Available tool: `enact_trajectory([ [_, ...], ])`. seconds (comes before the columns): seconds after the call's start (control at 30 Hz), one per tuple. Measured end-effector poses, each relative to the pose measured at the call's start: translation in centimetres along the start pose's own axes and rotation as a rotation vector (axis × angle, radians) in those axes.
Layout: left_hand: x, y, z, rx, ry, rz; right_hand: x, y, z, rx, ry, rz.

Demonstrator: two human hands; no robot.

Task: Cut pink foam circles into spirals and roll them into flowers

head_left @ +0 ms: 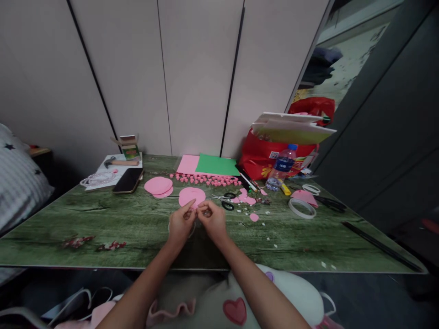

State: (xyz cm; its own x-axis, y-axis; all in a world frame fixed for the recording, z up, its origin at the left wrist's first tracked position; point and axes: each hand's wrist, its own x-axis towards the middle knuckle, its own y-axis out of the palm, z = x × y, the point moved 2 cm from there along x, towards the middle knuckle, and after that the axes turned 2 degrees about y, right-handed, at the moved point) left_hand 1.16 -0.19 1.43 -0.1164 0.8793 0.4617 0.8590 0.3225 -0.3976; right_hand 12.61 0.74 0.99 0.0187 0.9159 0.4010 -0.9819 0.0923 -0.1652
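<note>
My left hand and my right hand meet at the middle of the table, fingertips pinched close together. Between them is a small pink piece, mostly covered by the fingers, so its shape is unclear. Just beyond the fingertips lie pink paper rounds, overlapping one another. A pale ring, perhaps a tape roll, shows partly behind my left hand. Scissors with black handles rest to the right of the rounds. Behind them stretches a row of small pink pieces.
More pink rounds, a phone and a hammer lie on the left. Pink scraps are scattered right of the scissors. A water bottle stands before a red bag; a tape roll lies nearer. Green and pink sheets lie behind.
</note>
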Motion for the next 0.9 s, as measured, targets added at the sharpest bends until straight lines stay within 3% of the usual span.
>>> enact_trajectory([
  [0.27,0.6,-0.5,0.1,-0.038,0.066,-0.004,0.5,-0.2,-0.7,0.002,-0.006,0.032],
  [0.37,1.2,-1.2,0.5,0.032,0.076,-0.063,0.5,-0.7,-0.8,-0.092,-0.092,0.232],
  [0.47,1.4,-1.8,1.1,0.050,0.095,-0.097,0.0,-0.9,-0.6,-0.281,-0.286,0.502],
  [0.53,1.3,-1.9,1.6,0.044,0.109,-0.076,-0.3,-0.8,-0.6,-0.379,-0.331,0.574],
  [0.63,1.2,-1.9,1.8,0.064,0.124,-0.033,-0.2,-0.8,-0.7,-0.401,-0.279,0.591],
  [0.77,1.1,-1.7,1.3,0.025,0.134,-0.021,0.6,-1.7,0.1,-0.182,-0.240,0.533],
  [0.9,0.7,-1.2,0.7,-0.098,0.096,-0.032,1.1,-2.6,0.5,0.028,-0.052,0.492],
])
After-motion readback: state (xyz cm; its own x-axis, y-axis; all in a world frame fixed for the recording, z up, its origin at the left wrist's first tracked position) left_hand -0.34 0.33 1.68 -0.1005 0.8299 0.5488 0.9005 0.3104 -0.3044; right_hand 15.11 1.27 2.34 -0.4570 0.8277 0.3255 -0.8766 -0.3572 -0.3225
